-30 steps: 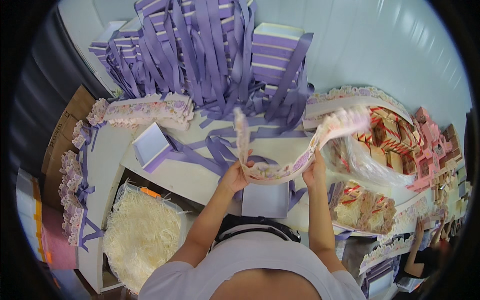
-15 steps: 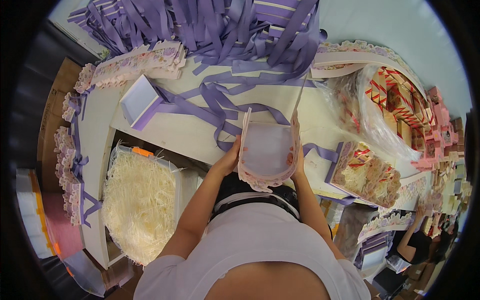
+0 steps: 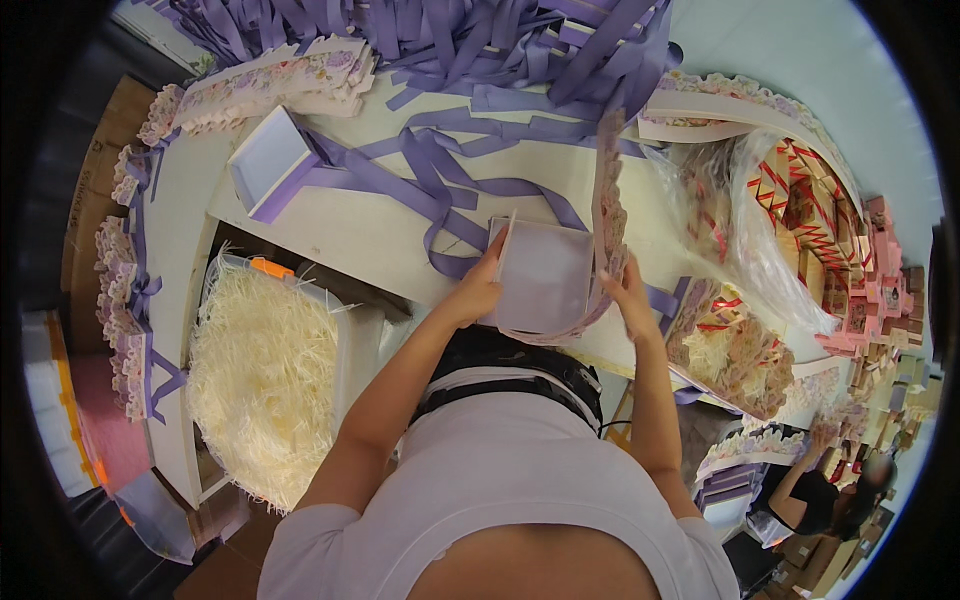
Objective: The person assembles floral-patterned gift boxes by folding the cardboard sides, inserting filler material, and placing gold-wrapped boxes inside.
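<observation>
Close to my waist is a shallow box (image 3: pixel 548 270) with a pale inside. A scalloped floral paper strip (image 3: pixel 610 200) curves along its near side and stands up past its right side, its loose end pointing away from me. My left hand (image 3: pixel 478 292) grips the box's left side, fingers partly hidden behind it. At the right, my right hand (image 3: pixel 632 300) pinches the strip between thumb and fingers. Beyond the box, a purple ribbon (image 3: pixel 440 215) lies in loops on the white table (image 3: pixel 375 250). Another shallow box (image 3: pixel 270 165) with purple sides sits to the left.
A tub of pale shredded filler (image 3: pixel 265 385) stands low at my left. Stacked floral strips (image 3: pixel 275 90) and many purple ribbons (image 3: pixel 430 40) lie along the back. To the right are a filled floral box (image 3: pixel 735 350), a plastic bag of small boxes (image 3: pixel 800 220) and a person (image 3: pixel 810 500).
The strip's right part has swung away from the box's side. My right hand has shifted right and now pinches the strip. The box has turned slightly and moved a little right and away.
</observation>
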`<state>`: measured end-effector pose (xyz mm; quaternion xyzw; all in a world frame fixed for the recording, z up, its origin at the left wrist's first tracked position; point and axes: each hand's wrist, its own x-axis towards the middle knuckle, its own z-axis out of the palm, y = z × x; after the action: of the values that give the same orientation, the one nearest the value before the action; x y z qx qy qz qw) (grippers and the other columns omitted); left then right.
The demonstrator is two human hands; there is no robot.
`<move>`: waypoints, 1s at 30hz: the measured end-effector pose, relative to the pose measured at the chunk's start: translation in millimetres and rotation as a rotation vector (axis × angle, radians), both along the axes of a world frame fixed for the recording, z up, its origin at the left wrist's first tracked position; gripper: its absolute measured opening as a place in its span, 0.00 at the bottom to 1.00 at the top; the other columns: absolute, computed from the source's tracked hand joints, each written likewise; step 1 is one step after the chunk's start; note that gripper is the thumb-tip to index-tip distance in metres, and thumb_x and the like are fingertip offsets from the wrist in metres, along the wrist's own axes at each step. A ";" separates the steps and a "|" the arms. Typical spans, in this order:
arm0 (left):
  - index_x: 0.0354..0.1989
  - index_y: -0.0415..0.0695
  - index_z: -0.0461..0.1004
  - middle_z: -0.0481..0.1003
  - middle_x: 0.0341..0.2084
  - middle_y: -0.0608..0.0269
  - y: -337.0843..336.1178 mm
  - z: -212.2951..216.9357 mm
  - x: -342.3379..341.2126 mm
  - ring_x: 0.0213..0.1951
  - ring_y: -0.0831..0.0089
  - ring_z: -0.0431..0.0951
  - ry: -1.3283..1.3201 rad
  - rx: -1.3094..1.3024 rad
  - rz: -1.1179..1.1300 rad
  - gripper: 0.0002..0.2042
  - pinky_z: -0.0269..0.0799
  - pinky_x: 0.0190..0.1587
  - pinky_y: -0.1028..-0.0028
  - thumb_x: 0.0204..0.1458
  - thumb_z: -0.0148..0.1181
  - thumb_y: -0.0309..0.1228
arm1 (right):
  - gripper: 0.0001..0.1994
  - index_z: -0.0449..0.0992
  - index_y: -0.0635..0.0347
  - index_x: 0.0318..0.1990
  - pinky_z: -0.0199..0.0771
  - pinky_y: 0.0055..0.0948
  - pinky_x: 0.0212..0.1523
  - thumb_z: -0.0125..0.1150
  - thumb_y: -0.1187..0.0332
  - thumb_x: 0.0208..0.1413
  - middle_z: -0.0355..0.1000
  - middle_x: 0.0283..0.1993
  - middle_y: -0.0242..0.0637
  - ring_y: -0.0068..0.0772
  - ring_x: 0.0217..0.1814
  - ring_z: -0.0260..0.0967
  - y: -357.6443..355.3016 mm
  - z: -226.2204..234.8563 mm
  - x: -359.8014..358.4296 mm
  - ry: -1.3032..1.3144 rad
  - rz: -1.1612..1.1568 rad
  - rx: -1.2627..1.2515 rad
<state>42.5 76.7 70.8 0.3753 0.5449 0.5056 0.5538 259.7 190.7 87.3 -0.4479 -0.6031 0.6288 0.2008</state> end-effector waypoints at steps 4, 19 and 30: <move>0.62 0.46 0.41 0.49 0.59 0.50 16.6 -10.5 -6.9 0.61 0.62 0.48 0.173 -0.069 0.018 0.39 0.43 0.59 0.75 0.34 0.37 0.11 | 0.36 0.45 0.56 0.61 0.68 0.29 0.36 0.46 0.81 0.39 0.59 0.51 0.48 0.38 0.38 0.66 15.1 7.7 -2.0 -0.276 0.185 0.200; 0.53 0.42 0.58 0.65 0.47 0.59 52.4 -43.3 -53.2 0.46 0.64 0.67 -0.187 -0.263 0.227 0.29 0.66 0.41 0.70 0.38 0.34 0.11 | 0.20 0.56 0.63 0.50 0.69 0.26 0.12 0.39 0.79 0.45 0.64 0.26 0.44 0.30 0.15 0.64 20.7 -8.8 -8.4 -0.160 0.094 -0.004; 0.45 0.40 0.65 0.69 0.41 0.49 112.6 -26.1 -100.8 0.41 0.53 0.71 -0.243 -0.678 -0.153 0.14 0.65 0.36 0.42 0.52 0.42 0.32 | 0.09 0.59 0.64 0.35 0.64 0.22 0.09 0.40 0.79 0.43 0.56 0.19 0.31 0.19 0.11 0.54 88.8 38.6 -51.7 -0.299 0.040 -0.303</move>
<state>-58.3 189.3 44.7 0.1474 0.5820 0.2943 0.7436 208.1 279.6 125.9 -0.5492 -0.5337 0.6426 0.0267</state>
